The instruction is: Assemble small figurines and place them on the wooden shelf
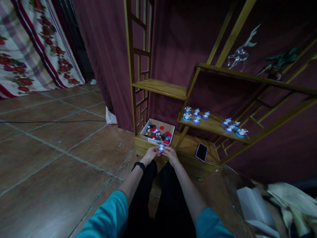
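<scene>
Between my two hands is a small blue-and-white figurine, upright on its base. My left hand pinches it from the left, with a dark band on the wrist. From the right, the fingers of my right hand close on the same figurine. Just beyond them a shallow box rests on the lowest shelf, holding a jumble of figure parts and red and dark discs. Similar figurines on blue bases stand on the middle shelf in two clusters, one on the left and another on the right.
A phone lies on the lowest shelf. The wooden rack has slanting posts; a clear deer ornament and a dark sculpture stand higher up. White packaging is on the floor at right. A cable crosses the tiles.
</scene>
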### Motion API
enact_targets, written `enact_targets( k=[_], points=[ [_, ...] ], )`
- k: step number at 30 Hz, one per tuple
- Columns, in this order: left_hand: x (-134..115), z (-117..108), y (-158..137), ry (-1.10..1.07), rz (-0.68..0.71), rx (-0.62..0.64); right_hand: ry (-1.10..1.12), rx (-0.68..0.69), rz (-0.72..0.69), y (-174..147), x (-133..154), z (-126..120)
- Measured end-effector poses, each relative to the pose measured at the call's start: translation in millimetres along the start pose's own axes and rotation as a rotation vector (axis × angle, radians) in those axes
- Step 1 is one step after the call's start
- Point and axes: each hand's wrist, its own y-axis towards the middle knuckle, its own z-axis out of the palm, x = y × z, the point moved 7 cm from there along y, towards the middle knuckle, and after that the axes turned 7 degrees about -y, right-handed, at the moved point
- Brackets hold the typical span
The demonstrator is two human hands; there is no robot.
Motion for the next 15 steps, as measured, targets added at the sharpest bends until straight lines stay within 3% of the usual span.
enact_targets(
  k=[15],
  points=[
    [1.3,3.6,4.2,0.031,0.038,-0.002,-0.142,0.078,0.014,11.0,-3.6,-0.2]
  ],
)
